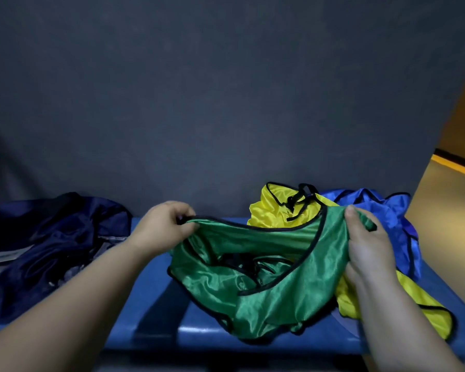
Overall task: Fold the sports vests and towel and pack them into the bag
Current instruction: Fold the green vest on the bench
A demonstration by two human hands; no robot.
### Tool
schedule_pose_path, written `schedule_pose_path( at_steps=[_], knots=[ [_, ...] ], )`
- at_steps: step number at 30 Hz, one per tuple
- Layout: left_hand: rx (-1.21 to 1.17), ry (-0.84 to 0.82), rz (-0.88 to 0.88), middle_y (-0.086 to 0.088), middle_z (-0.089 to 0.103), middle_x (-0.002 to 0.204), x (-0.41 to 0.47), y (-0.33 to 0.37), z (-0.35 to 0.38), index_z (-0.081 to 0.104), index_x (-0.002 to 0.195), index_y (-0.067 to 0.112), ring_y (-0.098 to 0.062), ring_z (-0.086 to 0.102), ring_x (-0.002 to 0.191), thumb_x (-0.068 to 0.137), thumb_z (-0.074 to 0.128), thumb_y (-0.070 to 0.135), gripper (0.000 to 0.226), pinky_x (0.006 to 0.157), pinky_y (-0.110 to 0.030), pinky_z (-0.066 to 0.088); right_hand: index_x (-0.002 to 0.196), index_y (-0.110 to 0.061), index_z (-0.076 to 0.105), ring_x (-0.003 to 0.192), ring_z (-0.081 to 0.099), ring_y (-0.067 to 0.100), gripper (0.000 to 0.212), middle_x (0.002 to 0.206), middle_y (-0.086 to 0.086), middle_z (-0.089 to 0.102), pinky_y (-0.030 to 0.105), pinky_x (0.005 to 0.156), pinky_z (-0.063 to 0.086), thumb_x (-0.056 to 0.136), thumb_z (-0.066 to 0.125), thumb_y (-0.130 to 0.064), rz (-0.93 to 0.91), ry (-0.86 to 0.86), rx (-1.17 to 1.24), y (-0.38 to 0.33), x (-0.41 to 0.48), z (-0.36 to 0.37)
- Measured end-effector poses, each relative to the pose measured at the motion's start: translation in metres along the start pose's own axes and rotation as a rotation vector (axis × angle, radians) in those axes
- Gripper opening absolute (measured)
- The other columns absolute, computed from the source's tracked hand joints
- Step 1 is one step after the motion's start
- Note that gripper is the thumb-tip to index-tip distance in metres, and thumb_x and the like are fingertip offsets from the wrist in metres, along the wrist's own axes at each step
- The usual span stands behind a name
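**Green vest held up by its edge, ready to be laid flat**

A blue bench (151, 312) runs along a dark wall. At its left end a navy bag (51, 251) lies slumped, well apart from the vests. The green sports vest (266, 299) hangs between both hands at the middle of the bench, its lower part pooling on the seat. Behind and beneath it lies a yellow vest (269, 208), with a blue vest (381, 210) crumpled at the far right. I cannot make out a towel.

The cloth looks thin, glossy and limp, so it is probably very light, slippery and unwilling to hold a crease. The black binding (253, 227) along the edges seems the firmest place to grip. The left hand (161, 224) pinches that binding with curled fingers. The right hand (365, 242) clamps the opposite corner between thumb and fingers.

No brand, label or number can be read on any garment or on the bag.
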State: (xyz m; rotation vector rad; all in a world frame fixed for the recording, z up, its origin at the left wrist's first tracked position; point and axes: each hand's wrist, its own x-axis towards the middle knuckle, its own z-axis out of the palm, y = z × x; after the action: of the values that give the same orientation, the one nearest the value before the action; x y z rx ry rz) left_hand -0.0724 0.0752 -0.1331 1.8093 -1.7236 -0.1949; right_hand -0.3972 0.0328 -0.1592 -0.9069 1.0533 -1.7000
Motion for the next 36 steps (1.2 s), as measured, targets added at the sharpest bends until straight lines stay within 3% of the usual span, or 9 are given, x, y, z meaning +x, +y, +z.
schedule_pose_path(
  at_steps=[4, 8, 10, 12, 16, 23, 29, 33, 36],
  knots=[
    [-0.384, -0.179, -0.157, 0.008, 0.052, 0.057, -0.010, 0.004, 0.021, 0.061, 0.067, 0.018, -0.011, 0.046, 0.057, 0.086, 0.071, 0.020, 0.022, 0.061, -0.028, 0.037, 0.087, -0.033, 0.071, 0.109, 0.062, 0.014, 0.012, 0.104, -0.009, 0.070, 0.039, 0.099, 0.046, 0.079, 0.074, -0.042, -0.081, -0.132, -0.222, 0.005, -0.014, 0.006],
    [-0.569, -0.258, -0.201, 0.007, 0.048, 0.055, -0.018, 0.027, 0.037, 0.056, 0.072, 0.017, -0.009, 0.040, 0.049, 0.091, 0.065, 0.017, 0.021, 0.049, -0.018, 0.034, 0.089, -0.035, 0.071, 0.096, 0.054, -0.019, 0.011, 0.100, -0.023, 0.066, 0.010, 0.082, 0.039, 0.079, 0.075, -0.032, -0.127, -0.319, -0.381, 0.009, -0.030, 0.017],
    [-0.651, -0.285, -0.198, 0.003, 0.057, 0.060, -0.021, 0.042, 0.040, 0.060, 0.077, 0.015, -0.011, 0.048, 0.051, 0.092, 0.063, 0.013, 0.015, 0.049, -0.018, 0.039, 0.093, -0.033, 0.072, 0.093, 0.056, -0.018, 0.015, 0.096, -0.022, 0.069, -0.001, 0.073, 0.038, 0.079, 0.074, -0.030, -0.131, -0.444, -0.421, 0.014, -0.035, 0.022],
    [-0.731, -0.315, -0.162, -0.003, 0.065, 0.073, -0.023, 0.053, 0.041, 0.064, 0.082, 0.014, -0.016, 0.058, 0.065, 0.091, 0.064, 0.010, 0.010, 0.063, -0.027, 0.047, 0.101, -0.033, 0.071, 0.099, 0.059, -0.013, 0.022, 0.102, -0.024, 0.069, 0.000, 0.077, 0.041, 0.079, 0.073, -0.032, -0.106, -0.556, -0.458, 0.020, -0.040, 0.027],
    [-0.788, -0.345, -0.064, -0.007, 0.068, 0.083, -0.025, 0.067, 0.041, 0.066, 0.087, 0.014, -0.018, 0.061, 0.075, 0.091, 0.063, 0.005, 0.010, 0.070, -0.029, 0.049, 0.111, -0.039, 0.066, 0.109, 0.061, -0.002, 0.033, 0.112, -0.020, 0.068, 0.021, 0.090, 0.048, 0.079, 0.073, -0.037, -0.017, -0.683, -0.447, 0.034, -0.047, 0.034],
    [-0.626, -0.267, 0.022, -0.006, 0.071, 0.086, -0.026, 0.069, 0.043, 0.069, 0.085, 0.019, -0.022, 0.064, 0.077, 0.087, 0.067, 0.005, 0.014, 0.077, -0.034, 0.050, 0.087, -0.022, 0.070, 0.080, 0.066, 0.012, 0.002, 0.083, -0.006, 0.071, 0.030, 0.074, 0.052, 0.086, 0.071, -0.023, -0.039, -0.603, -0.411, 0.030, -0.048, 0.039],
    [-0.181, -0.018, -0.096, 0.010, 0.059, 0.074, -0.024, 0.051, 0.035, 0.061, 0.076, 0.032, -0.004, 0.050, 0.052, 0.084, 0.061, 0.015, 0.019, 0.054, -0.023, 0.037, 0.080, -0.028, 0.066, 0.087, 0.061, -0.003, 0.010, 0.084, -0.019, 0.069, 0.019, 0.075, 0.042, 0.089, 0.068, -0.024, -0.100, -0.352, -0.380, 0.020, -0.034, 0.028],
    [-0.209, 0.048, -0.210, 0.010, 0.056, 0.059, -0.022, 0.038, 0.028, 0.060, 0.077, 0.029, -0.012, 0.052, 0.052, 0.086, 0.061, 0.021, 0.011, 0.054, -0.030, 0.046, 0.080, -0.028, 0.064, 0.092, 0.056, -0.002, 0.012, 0.094, -0.018, 0.065, 0.010, 0.072, 0.036, 0.091, 0.066, -0.023, -0.131, -0.205, -0.381, 0.013, -0.028, 0.020],
    [-0.339, 0.032, -0.240, 0.012, 0.051, 0.048, -0.025, 0.040, 0.031, 0.059, 0.078, 0.024, -0.007, 0.045, 0.043, 0.087, 0.067, 0.022, 0.012, 0.045, -0.023, 0.039, 0.081, -0.026, 0.063, 0.093, 0.060, 0.020, 0.011, 0.092, -0.004, 0.068, 0.022, 0.071, 0.046, 0.092, 0.065, -0.023, -0.140, -0.160, -0.451, 0.014, -0.029, 0.019]
  ],
)
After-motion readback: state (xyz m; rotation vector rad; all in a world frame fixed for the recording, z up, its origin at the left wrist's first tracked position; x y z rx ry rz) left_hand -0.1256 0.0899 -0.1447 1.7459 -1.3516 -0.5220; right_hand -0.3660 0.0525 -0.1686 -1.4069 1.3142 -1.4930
